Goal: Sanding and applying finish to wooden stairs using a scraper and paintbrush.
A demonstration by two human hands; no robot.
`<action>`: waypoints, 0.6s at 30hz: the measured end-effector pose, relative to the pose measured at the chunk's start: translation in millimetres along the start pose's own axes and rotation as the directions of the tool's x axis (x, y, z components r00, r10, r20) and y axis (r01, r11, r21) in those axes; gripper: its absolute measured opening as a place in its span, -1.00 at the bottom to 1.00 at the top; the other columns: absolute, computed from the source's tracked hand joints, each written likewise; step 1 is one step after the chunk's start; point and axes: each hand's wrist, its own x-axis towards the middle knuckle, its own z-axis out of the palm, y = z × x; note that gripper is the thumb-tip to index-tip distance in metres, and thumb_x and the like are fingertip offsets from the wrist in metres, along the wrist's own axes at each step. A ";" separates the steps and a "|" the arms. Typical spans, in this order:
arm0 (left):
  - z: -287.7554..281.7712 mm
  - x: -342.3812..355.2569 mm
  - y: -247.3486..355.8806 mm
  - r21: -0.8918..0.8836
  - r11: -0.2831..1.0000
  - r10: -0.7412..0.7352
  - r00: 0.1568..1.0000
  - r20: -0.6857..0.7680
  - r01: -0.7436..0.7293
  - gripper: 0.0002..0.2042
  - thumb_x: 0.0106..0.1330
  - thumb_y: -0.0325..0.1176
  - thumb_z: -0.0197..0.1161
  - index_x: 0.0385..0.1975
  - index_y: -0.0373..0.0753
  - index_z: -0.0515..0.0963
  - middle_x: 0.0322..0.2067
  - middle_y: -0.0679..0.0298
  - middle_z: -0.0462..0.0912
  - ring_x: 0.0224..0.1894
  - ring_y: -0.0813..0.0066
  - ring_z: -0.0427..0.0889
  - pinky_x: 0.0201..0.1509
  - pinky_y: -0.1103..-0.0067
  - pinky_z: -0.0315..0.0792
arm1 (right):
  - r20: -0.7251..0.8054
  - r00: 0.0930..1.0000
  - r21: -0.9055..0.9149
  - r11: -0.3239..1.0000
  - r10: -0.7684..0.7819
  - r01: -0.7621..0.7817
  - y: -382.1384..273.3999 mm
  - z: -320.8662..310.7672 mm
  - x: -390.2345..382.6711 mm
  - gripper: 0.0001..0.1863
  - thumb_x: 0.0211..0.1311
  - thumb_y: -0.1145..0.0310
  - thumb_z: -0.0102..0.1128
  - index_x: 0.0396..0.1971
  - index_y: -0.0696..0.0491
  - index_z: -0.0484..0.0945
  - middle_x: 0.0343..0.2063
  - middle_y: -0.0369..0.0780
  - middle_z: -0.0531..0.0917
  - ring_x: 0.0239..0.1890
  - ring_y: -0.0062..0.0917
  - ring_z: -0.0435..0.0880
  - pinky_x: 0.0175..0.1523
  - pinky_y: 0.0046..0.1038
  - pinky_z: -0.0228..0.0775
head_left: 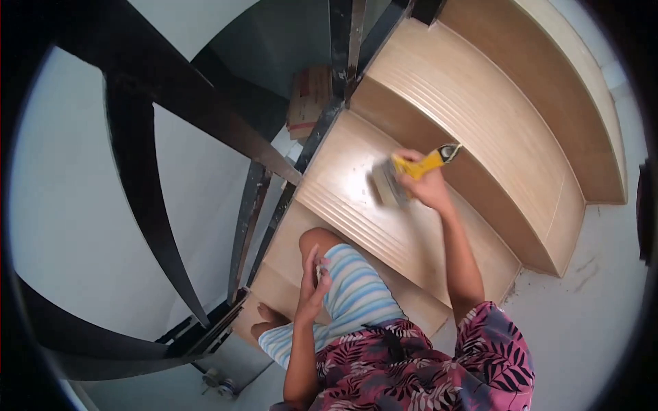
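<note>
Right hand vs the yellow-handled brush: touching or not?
Touching. The head view shows the right hand closed around the yellow-handled brush, gripping near the bristle end, with the handle's butt sticking out past the hand.

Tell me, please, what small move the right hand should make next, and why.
Perhaps sweep the brush across the tread toward its grooved edge: the right hand grips the yellow handle, the bristles are over the tread, contact unclear, and pale spots, possibly glare, show beside them.
</note>
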 end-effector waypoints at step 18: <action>123.4 35.2 22.6 -0.104 0.976 0.189 0.981 -0.035 -0.192 -0.19 0.50 0.24 -0.34 0.50 -0.23 -0.35 0.53 0.13 -0.37 0.55 0.27 -0.38 0.55 0.37 -0.42 | 0.294 0.923 0.208 0.926 0.249 -0.316 -107.8 7.5 -132.7 -0.61 0.18 0.24 0.33 -0.08 0.16 0.53 -0.32 0.06 0.60 -0.33 -0.21 0.59 -0.20 -0.31 0.45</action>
